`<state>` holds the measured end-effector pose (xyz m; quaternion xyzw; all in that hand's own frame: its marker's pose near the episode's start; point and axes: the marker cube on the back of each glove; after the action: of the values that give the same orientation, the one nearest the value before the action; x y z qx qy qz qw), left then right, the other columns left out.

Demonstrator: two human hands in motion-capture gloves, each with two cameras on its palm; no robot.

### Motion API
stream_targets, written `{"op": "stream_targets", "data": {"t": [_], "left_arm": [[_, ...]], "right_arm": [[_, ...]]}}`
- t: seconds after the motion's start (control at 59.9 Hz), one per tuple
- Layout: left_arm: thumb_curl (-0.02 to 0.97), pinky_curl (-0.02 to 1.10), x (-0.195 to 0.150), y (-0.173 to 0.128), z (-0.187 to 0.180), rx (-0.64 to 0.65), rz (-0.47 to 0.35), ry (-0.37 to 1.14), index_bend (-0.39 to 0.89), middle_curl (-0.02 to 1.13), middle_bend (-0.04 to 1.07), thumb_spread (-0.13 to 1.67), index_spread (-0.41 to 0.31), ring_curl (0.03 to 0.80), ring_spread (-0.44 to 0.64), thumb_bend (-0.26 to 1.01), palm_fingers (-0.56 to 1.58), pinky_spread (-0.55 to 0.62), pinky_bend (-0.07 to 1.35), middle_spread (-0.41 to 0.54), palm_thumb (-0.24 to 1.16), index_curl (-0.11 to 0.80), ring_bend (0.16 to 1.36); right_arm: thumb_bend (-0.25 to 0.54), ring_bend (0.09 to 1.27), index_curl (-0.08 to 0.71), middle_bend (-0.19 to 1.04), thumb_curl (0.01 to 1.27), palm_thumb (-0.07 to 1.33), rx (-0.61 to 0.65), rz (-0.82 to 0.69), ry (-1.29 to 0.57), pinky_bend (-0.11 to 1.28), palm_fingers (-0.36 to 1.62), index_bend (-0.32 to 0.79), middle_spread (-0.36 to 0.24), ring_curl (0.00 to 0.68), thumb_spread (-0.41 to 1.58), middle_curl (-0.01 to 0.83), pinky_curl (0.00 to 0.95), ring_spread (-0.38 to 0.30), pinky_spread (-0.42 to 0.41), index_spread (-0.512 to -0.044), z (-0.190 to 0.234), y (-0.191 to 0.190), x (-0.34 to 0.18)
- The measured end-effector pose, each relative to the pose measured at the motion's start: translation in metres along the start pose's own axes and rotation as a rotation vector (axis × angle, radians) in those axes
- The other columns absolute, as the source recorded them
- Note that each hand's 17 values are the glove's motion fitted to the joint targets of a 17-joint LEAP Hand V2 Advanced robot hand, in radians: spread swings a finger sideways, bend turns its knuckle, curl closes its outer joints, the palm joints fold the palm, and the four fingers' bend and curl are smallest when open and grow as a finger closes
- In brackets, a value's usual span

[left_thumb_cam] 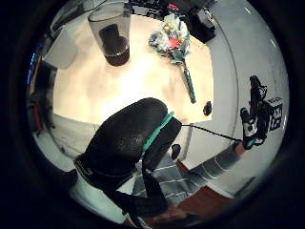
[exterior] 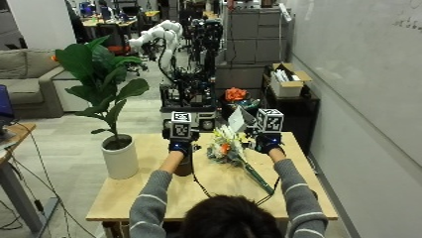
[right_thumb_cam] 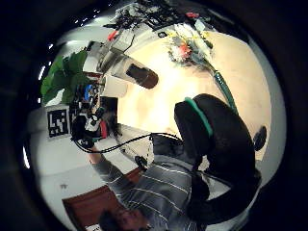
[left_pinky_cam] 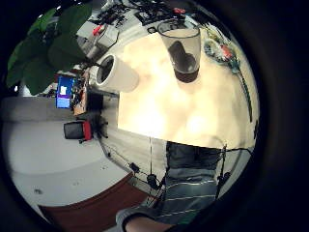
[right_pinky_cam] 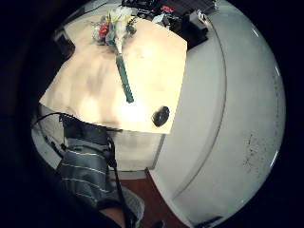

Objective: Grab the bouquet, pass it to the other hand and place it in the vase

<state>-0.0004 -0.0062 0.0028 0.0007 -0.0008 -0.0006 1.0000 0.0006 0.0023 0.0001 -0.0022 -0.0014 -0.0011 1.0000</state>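
Mixed-flower bouquet with long green wrapped stem (exterior: 232,151) is lying on the light wooden table (exterior: 131,196), right of centre. Clear glass vase with dark base (left_thumb_cam: 112,36) is standing to its left. Left hand (exterior: 179,145) and right hand (exterior: 267,142) are hovering apart, holding nothing; finger positions cannot be told. White-potted broad-leaved plant (exterior: 117,148) is standing far left.

Vase (exterior: 184,166) mostly hidden behind left forearm.

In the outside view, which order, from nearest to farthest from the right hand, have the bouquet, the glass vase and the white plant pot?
1. The bouquet of pale and orange flowers with a green wrapped stem, just beside the right hand.
2. The clear glass vase, mostly hidden under the left hand.
3. The white cylindrical plant pot, at the table's left edge.
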Motion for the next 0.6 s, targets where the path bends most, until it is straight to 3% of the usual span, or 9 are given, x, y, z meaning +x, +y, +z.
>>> {"op": "stream_targets", "data": {"t": [0.084, 0.2, 0.267, 0.334, 0.484, 0.601], "left_arm": [[0.071, 0.07, -0.006, 0.007, -0.005, 0.0, -0.002, -0.007, 0.16, 0.04, 0.17, 0.59, 0.094, 0.055, 0.32, 0.01, -0.04, 0.31, 0.23, 0.305, 0.07, 0.076, 0.33], [0.124, 0.12, -0.008, 0.013, -0.015, 0.024, -0.016, 0.016, 0.16, 0.08, 0.18, 0.78, 0.119, 0.084, 0.43, -0.02, -0.06, 0.4, 0.23, 0.399, 0.07, 0.124, 0.36], [0.149, 0.14, -0.003, 0.011, -0.019, 0.009, 0.001, 0.037, 0.16, 0.1, 0.18, 0.84, 0.126, 0.096, 0.47, -0.02, -0.07, 0.43, 0.23, 0.425, 0.07, 0.145, 0.37], [0.17, 0.16, 0.003, 0.027, -0.033, 0.024, 0.049, 0.076, 0.15, 0.11, 0.18, 0.88, 0.131, 0.105, 0.5, -0.02, -0.08, 0.45, 0.22, 0.441, 0.06, 0.163, 0.38], [0.208, 0.19, -0.001, 0.004, -0.024, 0.013, 0.002, 0.157, 0.15, 0.14, 0.17, 0.92, 0.135, 0.123, 0.53, -0.03, -0.09, 0.47, 0.21, 0.459, 0.05, 0.194, 0.38], [0.23, 0.21, 0.002, 0.005, -0.021, -0.029, 0.038, 0.231, 0.15, 0.15, 0.17, 0.93, 0.136, 0.134, 0.54, -0.03, -0.1, 0.48, 0.2, 0.456, 0.05, 0.21, 0.38]], "right_arm": [[0.302, 0.22, 0.084, 0.19, 0.09, 0.45, 0.01, -0.015, -0.005, 0.33, 0.07, 0.17, 0.023, 0.057, 0.71, 0.074, 0.115, 0.019, 0.083, -0.237, -0.001, 0.011, 0.001], [0.303, 0.24, 0.137, 0.19, 0.12, 0.47, 0.021, -0.029, -0.013, 0.34, 0.05, 0.17, 0.023, 0.095, 1.01, 0.124, 0.169, 0.026, 0.107, -0.298, -0.002, 0.022, 0.004], [0.292, 0.24, 0.16, 0.19, 0.13, 0.48, 0.016, -0.025, -0.004, 0.35, 0.04, 0.17, 0.024, 0.112, 1.1, 0.147, 0.191, 0.028, 0.114, -0.314, -0.003, 0.021, 0.006], [0.277, 0.25, 0.179, 0.19, 0.14, 0.48, 0.021, -0.019, -0.01, 0.35, 0.03, 0.17, 0.024, 0.127, 1.17, 0.167, 0.21, 0.029, 0.118, -0.324, -0.006, 0.018, 0.006], [0.234, 0.26, 0.212, 0.19, 0.17, 0.49, 0.049, -0.039, -0.051, 0.35, 0.01, 0.16, 0.025, 0.154, 1.25, 0.205, 0.242, 0.031, 0.127, -0.333, -0.016, 0.014, -0.006], [0.2, 0.26, 0.23, 0.19, 0.18, 0.49, 0.068, -0.034, -0.07, 0.35, 0.01, 0.16, 0.025, 0.17, 1.28, 0.229, 0.261, 0.032, 0.129, -0.336, -0.023, 0.013, -0.012]]}}
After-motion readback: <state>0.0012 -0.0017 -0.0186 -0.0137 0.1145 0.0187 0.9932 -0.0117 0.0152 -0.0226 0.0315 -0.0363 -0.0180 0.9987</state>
